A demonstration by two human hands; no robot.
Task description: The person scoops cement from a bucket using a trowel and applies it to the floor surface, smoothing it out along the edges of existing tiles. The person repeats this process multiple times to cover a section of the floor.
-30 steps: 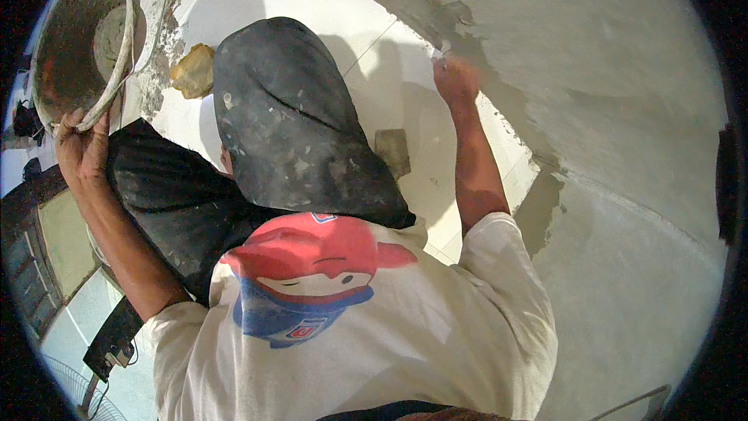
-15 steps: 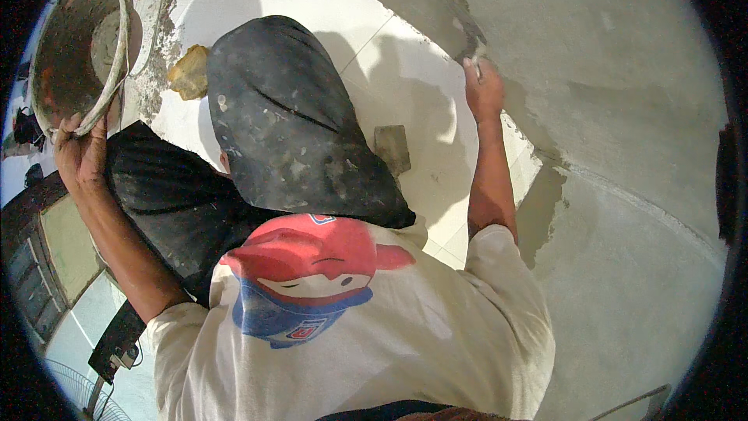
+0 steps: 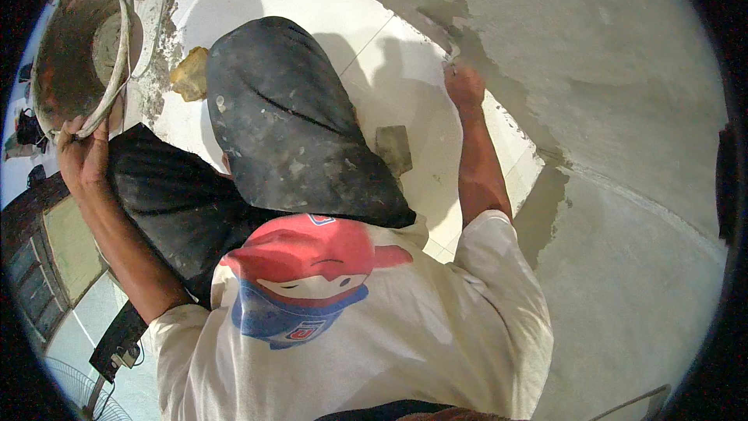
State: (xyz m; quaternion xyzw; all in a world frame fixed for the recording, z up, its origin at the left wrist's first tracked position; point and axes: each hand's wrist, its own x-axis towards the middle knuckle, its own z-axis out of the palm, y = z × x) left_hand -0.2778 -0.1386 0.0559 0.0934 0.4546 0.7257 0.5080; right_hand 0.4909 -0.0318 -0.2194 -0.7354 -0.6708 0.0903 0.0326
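At the upper left, my left hand (image 3: 84,152) grips the near rim of a mortar-stained bucket (image 3: 58,82), which is tilted so its inside shows, with grey residue at the bottom. My right hand (image 3: 465,86) is closed round a small trowel (image 3: 452,51), mostly hidden by the fist. Only a thin bit of the tool shows beyond the fingers. The hand is where the white tiles meet the grey cement wall (image 3: 592,47). Darker, wet-looking cement patches run along the wall's lower edge near it.
White floor tiles (image 3: 417,97) lie between my dark-trousered knees (image 3: 288,109) and the wall. A grey square block (image 3: 393,148) rests on them. A yellowish lump (image 3: 189,75) sits beside my knee. A fan's wire guard (image 3: 74,390) is at the lower left.
My right hand has come down and left, off the wall's wet patch toward the tile edge, and the trowel blade has turned mostly out of sight. My left hand still holds the bucket.
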